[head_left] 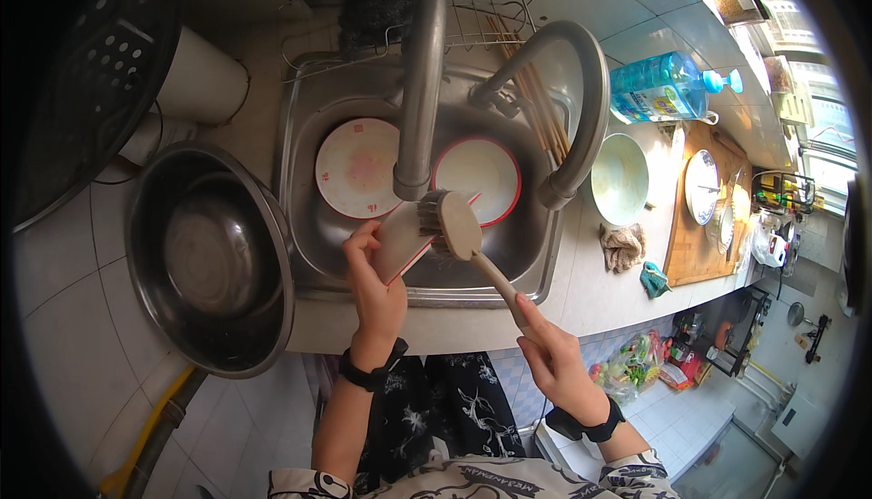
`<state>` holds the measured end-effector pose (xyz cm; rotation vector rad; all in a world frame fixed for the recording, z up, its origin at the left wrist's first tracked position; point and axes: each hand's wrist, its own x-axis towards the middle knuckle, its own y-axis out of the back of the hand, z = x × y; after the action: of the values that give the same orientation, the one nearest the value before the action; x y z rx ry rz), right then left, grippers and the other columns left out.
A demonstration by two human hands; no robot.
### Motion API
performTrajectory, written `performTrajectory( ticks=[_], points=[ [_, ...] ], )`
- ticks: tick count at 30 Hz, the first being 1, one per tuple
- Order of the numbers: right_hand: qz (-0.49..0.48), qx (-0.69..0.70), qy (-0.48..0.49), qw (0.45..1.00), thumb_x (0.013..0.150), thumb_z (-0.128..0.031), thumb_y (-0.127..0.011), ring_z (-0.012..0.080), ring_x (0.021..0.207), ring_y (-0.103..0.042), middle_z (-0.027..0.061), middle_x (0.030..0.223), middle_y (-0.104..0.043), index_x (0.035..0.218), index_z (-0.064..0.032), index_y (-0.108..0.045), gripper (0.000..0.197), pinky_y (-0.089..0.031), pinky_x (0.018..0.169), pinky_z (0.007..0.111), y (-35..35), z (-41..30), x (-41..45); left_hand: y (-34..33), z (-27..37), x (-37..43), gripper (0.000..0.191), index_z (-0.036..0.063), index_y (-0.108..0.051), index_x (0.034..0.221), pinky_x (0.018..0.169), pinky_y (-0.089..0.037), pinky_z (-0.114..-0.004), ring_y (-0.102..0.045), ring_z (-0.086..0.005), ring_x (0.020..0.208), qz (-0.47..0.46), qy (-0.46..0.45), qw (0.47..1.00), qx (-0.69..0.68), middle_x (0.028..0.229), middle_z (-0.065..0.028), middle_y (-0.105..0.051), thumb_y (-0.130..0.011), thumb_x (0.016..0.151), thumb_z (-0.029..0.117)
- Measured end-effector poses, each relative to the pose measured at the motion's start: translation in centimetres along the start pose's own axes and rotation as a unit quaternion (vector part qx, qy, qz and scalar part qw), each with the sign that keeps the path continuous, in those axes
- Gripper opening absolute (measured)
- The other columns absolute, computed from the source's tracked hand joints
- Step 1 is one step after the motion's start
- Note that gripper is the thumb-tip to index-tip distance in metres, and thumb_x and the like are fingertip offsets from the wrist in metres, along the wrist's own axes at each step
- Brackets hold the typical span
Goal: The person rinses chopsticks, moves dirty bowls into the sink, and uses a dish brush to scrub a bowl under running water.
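Note:
My left hand (376, 288) grips a white, red-rimmed dish (398, 243), held tilted over the near side of the stainless steel sink (327, 250). In my right hand (558, 359) is the handle of a beige dish brush (460, 225). Its dark bristles meet the dish or lie just in front of it. Behind, in the basin, rest a white plate (347, 165) with red marks and a pinkish smear, and a white bowl (470, 172) with a red rim. The tilted dish and the brush head hide part of that bowl.
A grey faucet (424, 90) reaches over the basin; a second curved spout (599, 77) stands right of it. Left is a large steel basin (211, 254). On the counter are a blue soap bottle (654, 94), a pale green bowl (618, 179), a rag (623, 247) and a cutting board (684, 240).

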<state>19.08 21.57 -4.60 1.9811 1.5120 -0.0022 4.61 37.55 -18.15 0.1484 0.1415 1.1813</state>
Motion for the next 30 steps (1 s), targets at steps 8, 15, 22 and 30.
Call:
performTrajectory(
  ticks=[8, 15, 22, 30],
  points=[
    [-0.059, 0.073, -0.095, 0.991, 0.084, 0.006, -0.052, 0.0157, 0.055, -0.039, 0.0127, 0.066, -0.048, 0.142, -0.0080, -0.033, 0.063, -0.038, 0.056, 0.024, 1.4, -0.8, -0.7, 0.9, 0.5, -0.6, 0.028, 0.0054, -0.028, 0.087, 0.097, -0.035, -0.033, -0.049, -0.0250, 0.106, -0.003, -0.039, 0.999, 0.019, 0.116, -0.0191, -0.050, -0.050, 0.082, -0.011],
    [-0.011, 0.075, -0.108, 0.991, 0.087, 0.003, -0.050, 0.0131, 0.059, -0.049, 0.0093, 0.075, -0.056, 0.143, -0.0088, -0.031, 0.061, -0.042, 0.057, 0.025, 1.6, 1.6, -0.3, 1.7, 0.4, -1.7, 0.031, 0.0069, -0.027, 0.084, 0.099, -0.034, -0.033, -0.049, -0.0241, 0.106, 0.021, -0.037, 0.998, -0.038, 0.117, -0.0208, -0.051, -0.053, 0.081, -0.009],
    [-0.022, 0.429, -0.208, 0.879, 0.093, -0.009, -0.048, 0.0073, 0.051, -0.039, 0.0010, 0.068, -0.045, 0.148, -0.0121, -0.020, 0.061, -0.035, 0.045, 0.021, 0.2, 3.3, -0.5, 1.9, 2.2, -1.6, 0.029, 0.0076, -0.027, 0.083, 0.098, -0.032, -0.031, -0.049, -0.0201, 0.101, 0.052, 0.006, 0.993, -0.104, 0.115, -0.0212, -0.054, -0.054, 0.083, -0.001],
    [-0.083, 0.585, -0.303, 0.748, 0.095, -0.011, -0.046, 0.0101, 0.049, -0.040, 0.0030, 0.067, -0.044, 0.148, -0.0180, -0.017, 0.061, -0.038, 0.046, 0.024, -1.5, 4.8, -1.4, 2.3, 1.4, -2.2, 0.026, 0.0069, -0.027, 0.084, 0.101, -0.031, -0.034, -0.049, -0.0220, 0.106, 0.086, 0.049, 0.989, -0.112, 0.117, -0.0207, -0.052, -0.052, 0.084, -0.003]
  ],
)
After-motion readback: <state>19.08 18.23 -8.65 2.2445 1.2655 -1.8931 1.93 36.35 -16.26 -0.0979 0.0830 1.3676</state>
